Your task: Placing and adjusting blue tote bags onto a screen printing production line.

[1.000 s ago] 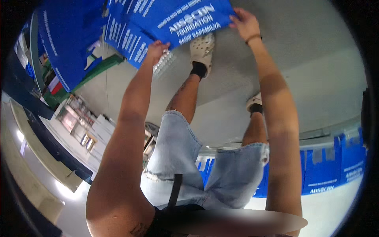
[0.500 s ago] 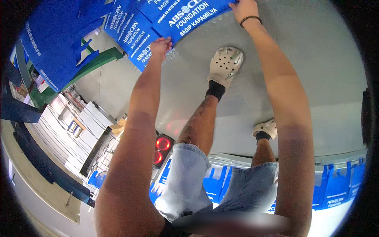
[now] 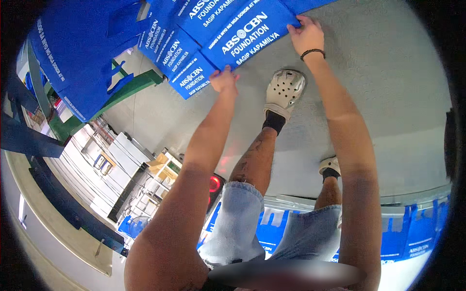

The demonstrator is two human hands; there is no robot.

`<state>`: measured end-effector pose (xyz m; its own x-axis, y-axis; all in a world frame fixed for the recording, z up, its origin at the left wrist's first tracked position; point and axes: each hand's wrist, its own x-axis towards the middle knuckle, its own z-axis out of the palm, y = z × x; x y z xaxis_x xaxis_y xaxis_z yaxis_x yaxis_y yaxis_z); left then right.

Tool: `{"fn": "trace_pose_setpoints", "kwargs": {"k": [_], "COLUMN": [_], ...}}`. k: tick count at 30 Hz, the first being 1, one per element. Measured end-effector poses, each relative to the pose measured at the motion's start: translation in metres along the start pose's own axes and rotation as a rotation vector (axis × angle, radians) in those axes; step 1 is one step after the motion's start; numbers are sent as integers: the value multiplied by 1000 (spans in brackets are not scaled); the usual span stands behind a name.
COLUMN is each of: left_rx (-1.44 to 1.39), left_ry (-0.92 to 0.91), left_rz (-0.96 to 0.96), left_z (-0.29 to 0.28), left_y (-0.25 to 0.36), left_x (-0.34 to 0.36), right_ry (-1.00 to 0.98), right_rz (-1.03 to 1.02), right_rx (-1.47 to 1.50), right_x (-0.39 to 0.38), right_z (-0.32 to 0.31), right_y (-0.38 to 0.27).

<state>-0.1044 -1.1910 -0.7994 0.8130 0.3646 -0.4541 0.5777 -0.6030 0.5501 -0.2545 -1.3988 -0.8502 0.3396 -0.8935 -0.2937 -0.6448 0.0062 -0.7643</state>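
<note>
- Lying flat on the grey concrete floor point(image 3: 388, 87), the blue fabric tote bag with white print point(image 3: 250, 36) runs its long axis between both hands.
- Left hand point(image 3: 224, 80) fingers pinch its near-left corner.
- Right hand point(image 3: 307, 35) fingers press its far-right edge; both equally near.
</note>
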Motion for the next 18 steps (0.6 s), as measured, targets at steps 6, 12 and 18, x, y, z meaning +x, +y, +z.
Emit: {"fn": "trace_pose_setpoints", "kwargs": {"k": [6, 12, 18], "left_rx": [-155, -461, -578], "left_ry": [95, -147, -94], "left_rz": [-256, -149, -124], "left_z": [10, -5, 9], "left_y": [4, -9, -3], "left_x": [-18, 35, 52], "right_ry": [74, 18, 42], "right_rz": [63, 89, 129], "right_rx": [-33, 7, 29], "right_x": [-3, 4, 15], "right_z": [-4, 6, 13], "right_y": [2, -8, -2]}}
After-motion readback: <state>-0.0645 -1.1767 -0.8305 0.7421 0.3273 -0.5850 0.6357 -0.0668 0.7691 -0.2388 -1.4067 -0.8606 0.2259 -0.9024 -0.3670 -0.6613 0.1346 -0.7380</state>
